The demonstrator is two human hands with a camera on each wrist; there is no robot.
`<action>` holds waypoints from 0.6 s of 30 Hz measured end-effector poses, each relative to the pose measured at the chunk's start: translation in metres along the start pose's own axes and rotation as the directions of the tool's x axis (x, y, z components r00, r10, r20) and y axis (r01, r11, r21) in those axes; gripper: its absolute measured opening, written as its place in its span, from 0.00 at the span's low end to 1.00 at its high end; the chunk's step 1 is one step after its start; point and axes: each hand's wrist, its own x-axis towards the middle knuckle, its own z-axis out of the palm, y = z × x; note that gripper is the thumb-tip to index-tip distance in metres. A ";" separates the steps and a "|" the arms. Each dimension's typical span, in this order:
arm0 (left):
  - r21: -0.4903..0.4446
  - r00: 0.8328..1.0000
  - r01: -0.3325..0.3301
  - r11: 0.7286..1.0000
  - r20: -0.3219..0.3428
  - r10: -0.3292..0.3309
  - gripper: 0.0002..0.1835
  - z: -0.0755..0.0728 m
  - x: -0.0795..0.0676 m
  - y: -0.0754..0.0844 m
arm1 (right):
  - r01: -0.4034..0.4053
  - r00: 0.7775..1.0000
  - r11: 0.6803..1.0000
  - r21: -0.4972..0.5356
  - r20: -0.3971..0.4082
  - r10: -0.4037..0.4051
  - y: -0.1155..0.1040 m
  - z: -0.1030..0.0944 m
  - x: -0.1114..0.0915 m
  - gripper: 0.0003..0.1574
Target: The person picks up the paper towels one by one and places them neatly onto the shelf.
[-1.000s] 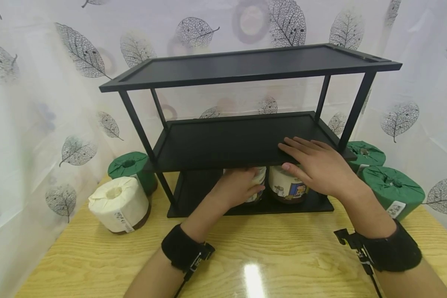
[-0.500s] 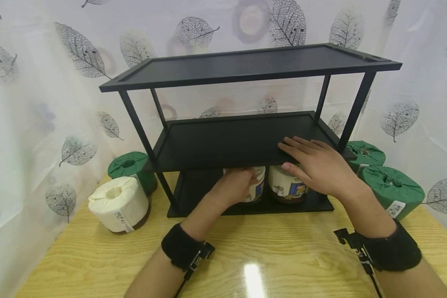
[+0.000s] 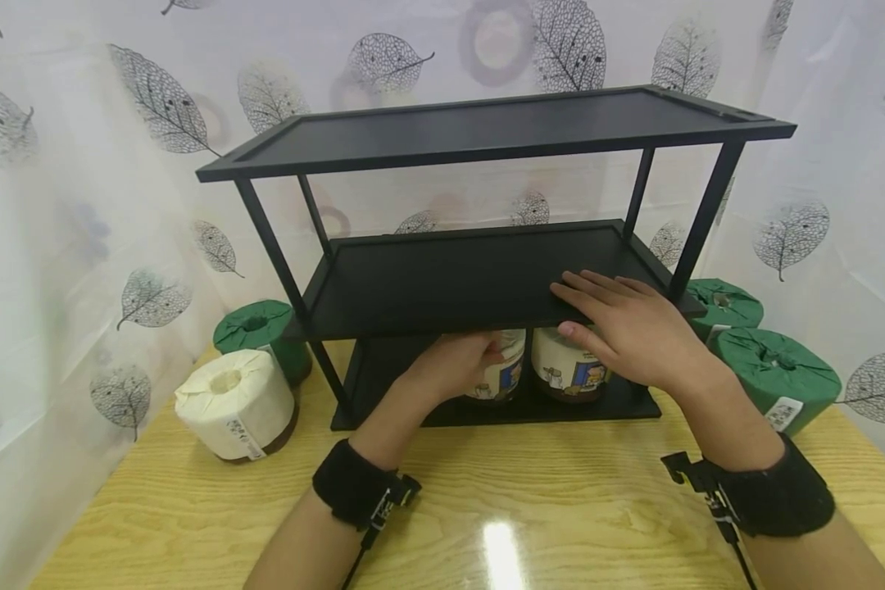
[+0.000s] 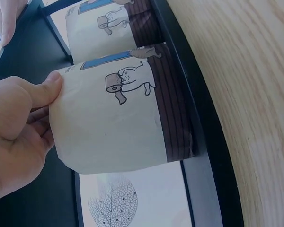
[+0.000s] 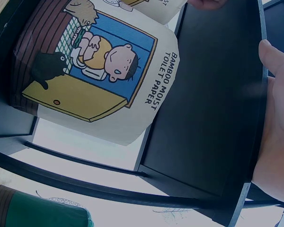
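In the head view, my left hand (image 3: pixel 451 366) reaches under the middle shelf of a black rack (image 3: pixel 457 283). It grips the upper end of a cream-wrapped toilet paper roll (image 3: pixel 503 373) standing on the bottom shelf. The left wrist view shows the thumb on the top rim of that roll (image 4: pixel 109 127), with the fingers curled in behind and partly hidden. To its right stands a second printed toilet paper roll (image 3: pixel 569 373), close beside it. My right hand (image 3: pixel 627 332) rests flat on the front right of the middle shelf, fingers straight, thumb at the edge.
On the table (image 3: pixel 442 508), left of the rack, stand a cream roll (image 3: pixel 229 401) and a green roll (image 3: pixel 258 332). Two more green rolls stand at the right, one nearer (image 3: pixel 778 373) and one farther back (image 3: pixel 726 303). A leaf-patterned curtain (image 3: pixel 442 49) hangs behind.
My left hand has shifted slightly left, its fingers less spread over the roll's front. The roll has turned, so more of its printed picture shows. The right hand stays put.
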 end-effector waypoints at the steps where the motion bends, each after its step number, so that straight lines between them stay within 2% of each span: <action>1: 0.003 1.000 -0.010 1.000 -0.005 0.010 0.13 0.000 0.000 -0.001 | 0.000 1.000 1.000 0.000 0.000 0.000 0.000 0.000 0.000 0.36; 9: -0.013 0.996 -0.090 0.996 -0.008 0.090 0.05 -0.004 -0.003 -0.009 | -0.004 1.000 1.000 0.001 0.004 0.004 0.000 -0.001 0.000 0.36; 15: -0.037 0.993 -0.120 0.992 0.009 0.121 0.09 -0.006 -0.004 -0.017 | 0.000 1.000 1.000 0.002 0.002 0.000 0.000 0.000 0.000 0.36; 18: -0.012 0.991 -0.130 0.991 0.013 0.130 0.10 -0.006 -0.005 -0.020 | 0.001 1.000 1.000 0.003 0.003 -0.001 0.001 0.000 0.000 0.36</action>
